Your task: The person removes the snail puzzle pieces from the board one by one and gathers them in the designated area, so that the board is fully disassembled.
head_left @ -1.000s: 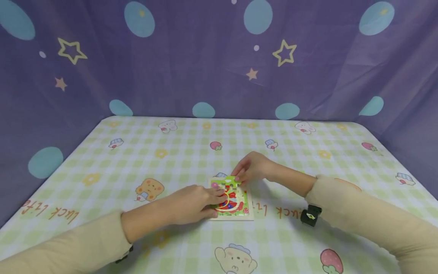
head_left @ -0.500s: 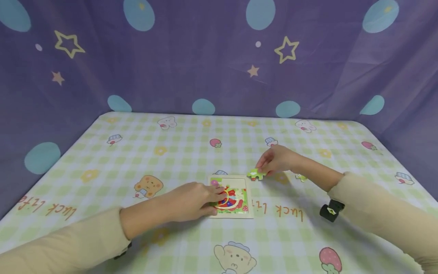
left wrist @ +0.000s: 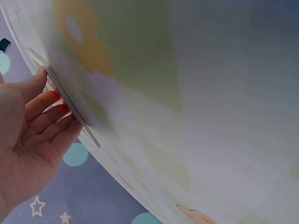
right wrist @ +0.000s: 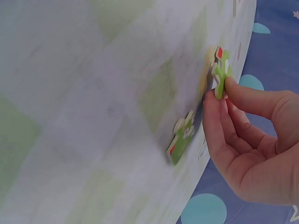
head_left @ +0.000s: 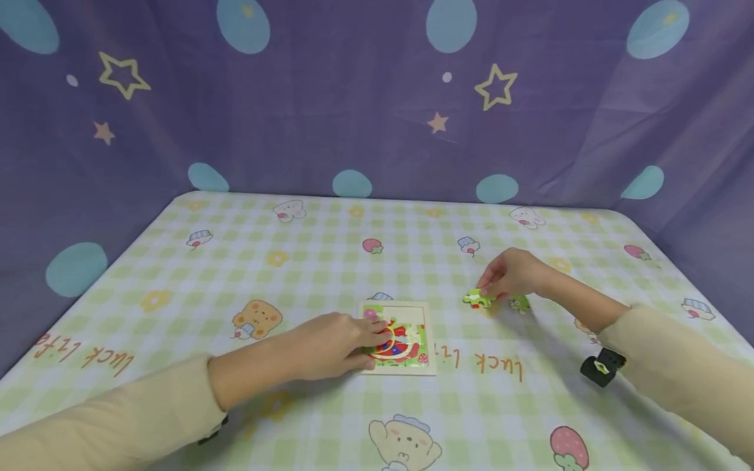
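Observation:
A small jigsaw puzzle in a pale wooden frame (head_left: pixel 429 340) lies on the table, with a red and green picture. Its upper right part shows bare backing. My left hand (head_left: pixel 338 345) rests on the puzzle's left side, fingers extended over the picture; in the left wrist view, the thumb and fingertips touch the thin board (left wrist: pixel 70 100). To the right of the frame, my right hand (head_left: pixel 518 273) pinches a green puzzle piece (head_left: pixel 476 299) between thumb and fingers, at or just above the cloth. Another green puzzle piece (right wrist: pixel 181 139) lies on the cloth beneath that hand.
The table wears a green-and-white checked cloth (head_left: pixel 330 261) with printed animals, flowers and lettering. A purple curtain (head_left: pixel 377 98) with stars and ovals hangs behind its far edge.
My right hand has lifted the green puzzle piece out of the frame's top right and carried it rightward, close to the other loose piece. The left hand has stayed on the puzzle.

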A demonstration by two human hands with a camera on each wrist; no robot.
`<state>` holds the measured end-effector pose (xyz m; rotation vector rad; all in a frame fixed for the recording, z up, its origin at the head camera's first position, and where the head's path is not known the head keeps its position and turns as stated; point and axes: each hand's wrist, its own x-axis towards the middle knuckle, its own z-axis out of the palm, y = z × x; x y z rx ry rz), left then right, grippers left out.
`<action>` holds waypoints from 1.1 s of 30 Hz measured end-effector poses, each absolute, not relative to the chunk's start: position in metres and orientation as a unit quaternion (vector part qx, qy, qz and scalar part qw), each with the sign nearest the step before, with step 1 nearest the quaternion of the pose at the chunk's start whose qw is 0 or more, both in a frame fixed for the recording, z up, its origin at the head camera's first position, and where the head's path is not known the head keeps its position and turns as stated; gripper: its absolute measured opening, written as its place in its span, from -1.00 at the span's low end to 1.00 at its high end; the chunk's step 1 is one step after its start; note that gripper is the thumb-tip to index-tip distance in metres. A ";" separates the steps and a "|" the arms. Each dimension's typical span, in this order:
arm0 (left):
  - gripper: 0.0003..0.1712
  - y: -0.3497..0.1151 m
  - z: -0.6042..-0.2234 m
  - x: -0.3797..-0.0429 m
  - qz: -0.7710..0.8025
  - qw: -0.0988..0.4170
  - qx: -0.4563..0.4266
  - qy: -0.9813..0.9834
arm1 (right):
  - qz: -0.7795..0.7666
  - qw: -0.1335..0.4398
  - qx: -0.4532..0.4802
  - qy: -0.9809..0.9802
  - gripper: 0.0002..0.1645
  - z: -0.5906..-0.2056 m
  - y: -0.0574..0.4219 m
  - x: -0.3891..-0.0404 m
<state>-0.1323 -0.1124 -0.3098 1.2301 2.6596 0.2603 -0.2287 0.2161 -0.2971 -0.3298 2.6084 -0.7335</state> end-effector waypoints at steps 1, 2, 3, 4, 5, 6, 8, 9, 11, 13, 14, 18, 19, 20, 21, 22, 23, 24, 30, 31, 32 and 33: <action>-0.45 -0.112 -0.310 -0.132 0.088 0.101 0.415 0.900 | -0.256 0.202 -0.115 0.938 -0.83 -0.297 0.218 -0.229; -0.45 -0.112 -0.309 -0.132 0.088 0.102 0.414 0.900 | -0.251 0.200 -0.116 0.940 -0.84 -0.297 0.219 -0.228; -0.45 -0.112 -0.309 -0.133 0.089 0.103 0.413 0.900 | -0.248 0.198 -0.117 0.941 -0.85 -0.297 0.219 -0.228; -0.45 -0.112 -0.309 -0.133 0.088 0.103 0.412 0.901 | -0.246 0.196 -0.118 0.942 -0.85 -0.296 0.220 -0.228; -0.45 -0.112 -0.309 -0.132 0.088 0.103 0.412 0.901 | -0.244 0.193 -0.118 0.943 -0.86 -0.296 0.221 -0.228; -0.45 -0.112 -0.309 -0.132 0.087 0.103 0.412 0.901 | -0.242 0.189 -0.118 0.944 -0.87 -0.296 0.221 -0.227; -0.45 -0.112 -0.309 -0.132 0.086 0.102 0.412 0.902 | -0.237 0.180 -0.121 0.947 -0.89 -0.295 0.221 -0.226; -0.45 -0.112 -0.309 -0.132 0.086 0.102 0.412 0.902 | -0.234 0.174 -0.124 0.949 -0.90 -0.295 0.221 -0.226; -0.45 -0.112 -0.308 -0.132 0.086 0.103 0.411 0.902 | -0.221 0.156 -0.137 0.953 -0.91 -0.295 0.221 -0.225; -0.46 -0.112 -0.308 -0.133 0.087 0.105 0.411 0.901 | -0.205 0.136 -0.151 0.957 -0.92 -0.295 0.221 -0.223; -0.46 -0.112 -0.307 -0.133 0.089 0.107 0.411 0.901 | -0.198 0.125 -0.159 0.959 -0.92 -0.296 0.221 -0.222; -0.47 -0.109 -0.306 -0.136 0.096 0.115 0.402 0.903 | -0.181 0.084 -0.186 0.962 -0.94 -0.299 0.221 -0.220; -0.47 -0.109 -0.306 -0.136 0.095 0.115 0.399 0.905 | -0.180 0.075 -0.192 0.962 -0.93 -0.300 0.221 -0.219; -0.47 -0.108 -0.306 -0.137 0.095 0.114 0.397 0.906 | -0.181 0.066 -0.199 0.961 -0.93 -0.301 0.221 -0.219; -0.47 -0.108 -0.306 -0.138 0.096 0.114 0.395 0.907 | -0.181 0.059 -0.204 0.960 -0.92 -0.302 0.221 -0.219; -0.47 -0.107 -0.306 -0.138 0.094 0.113 0.393 0.908 | -0.180 0.052 -0.210 0.960 -0.91 -0.303 0.221 -0.218; -0.47 -0.107 -0.305 -0.138 0.090 0.109 0.394 0.908 | -0.179 0.046 -0.215 0.959 -0.91 -0.303 0.221 -0.218; -0.48 -0.106 -0.305 -0.139 0.088 0.107 0.395 0.908 | -0.177 0.043 -0.218 0.959 -0.90 -0.303 0.221 -0.218; -0.49 -0.104 -0.303 -0.139 0.081 0.104 0.400 0.907 | -0.169 0.045 -0.217 0.961 -0.92 -0.297 0.218 -0.217; -0.48 -0.104 -0.302 -0.139 0.081 0.105 0.399 0.908 | -0.168 0.047 -0.217 0.960 -0.93 -0.296 0.217 -0.216; -0.49 -0.104 -0.302 -0.138 0.080 0.104 0.398 0.908 | -0.169 0.049 -0.217 0.960 -0.94 -0.295 0.215 -0.216; -0.49 -0.104 -0.301 -0.138 0.078 0.104 0.397 0.908 | -0.168 0.049 -0.221 0.959 -0.94 -0.293 0.212 -0.216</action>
